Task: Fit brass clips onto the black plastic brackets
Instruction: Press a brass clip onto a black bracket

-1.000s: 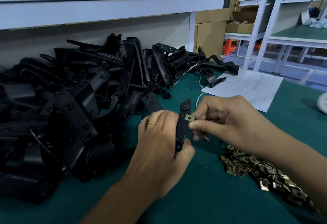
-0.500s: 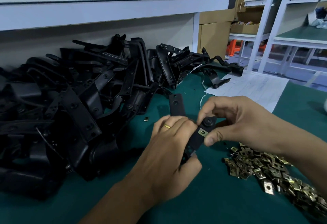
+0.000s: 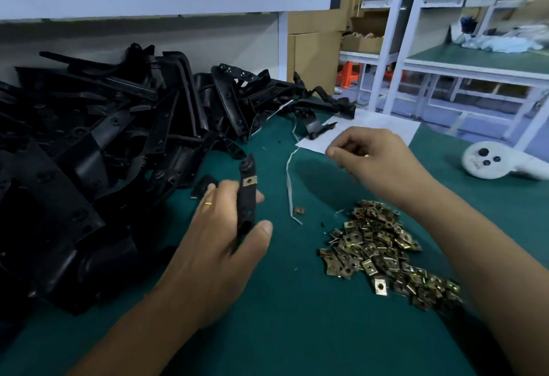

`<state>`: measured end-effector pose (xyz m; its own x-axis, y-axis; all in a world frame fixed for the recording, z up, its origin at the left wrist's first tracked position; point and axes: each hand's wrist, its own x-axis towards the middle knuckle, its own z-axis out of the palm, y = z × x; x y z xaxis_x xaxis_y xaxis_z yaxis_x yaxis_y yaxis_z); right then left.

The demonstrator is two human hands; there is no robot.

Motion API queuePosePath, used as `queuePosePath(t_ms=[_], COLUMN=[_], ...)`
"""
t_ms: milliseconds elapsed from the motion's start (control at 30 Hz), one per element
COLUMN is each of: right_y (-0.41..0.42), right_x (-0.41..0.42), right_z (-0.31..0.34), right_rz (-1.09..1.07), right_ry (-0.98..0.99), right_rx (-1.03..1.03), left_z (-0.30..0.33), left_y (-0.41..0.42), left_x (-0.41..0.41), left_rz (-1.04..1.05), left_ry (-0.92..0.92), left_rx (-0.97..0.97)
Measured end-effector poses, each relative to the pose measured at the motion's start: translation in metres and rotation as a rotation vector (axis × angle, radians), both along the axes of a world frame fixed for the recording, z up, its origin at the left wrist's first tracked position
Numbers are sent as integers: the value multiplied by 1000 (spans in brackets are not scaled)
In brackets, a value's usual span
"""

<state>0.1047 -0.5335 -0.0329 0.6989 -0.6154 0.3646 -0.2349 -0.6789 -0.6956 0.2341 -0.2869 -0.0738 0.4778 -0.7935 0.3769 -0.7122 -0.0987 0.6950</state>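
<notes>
Gripping a black plastic bracket (image 3: 246,197) upright, brass clip (image 3: 249,181) seated near its top, the left hand (image 3: 219,245) is hovering beside the bracket heap (image 3: 89,150); the right hand (image 3: 374,161), loosely curled and grasping nothing, is hanging above the loose clips (image 3: 383,248) on the desk (image 3: 297,331).

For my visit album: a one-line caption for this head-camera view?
Left hand holds a black bracket with a brass clip fitted; right hand hovers above.
</notes>
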Motion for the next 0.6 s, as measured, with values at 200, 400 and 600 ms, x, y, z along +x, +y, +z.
queuePosePath(t_ms=[200,400,600], right_y=[-7,12,30], right_x=[-5,7,17], right_z=[3,-5,-13], right_rz=[178,276,307], right_ry=[304,416,369], right_rx=[-40,-115,-234], left_z=[-10,-3,5], left_y=[-4,-6,-8], left_x=[3,1,-4], left_rz=[24,33,37], left_ry=[-1,-110,-193], left_rx=[106,228,246])
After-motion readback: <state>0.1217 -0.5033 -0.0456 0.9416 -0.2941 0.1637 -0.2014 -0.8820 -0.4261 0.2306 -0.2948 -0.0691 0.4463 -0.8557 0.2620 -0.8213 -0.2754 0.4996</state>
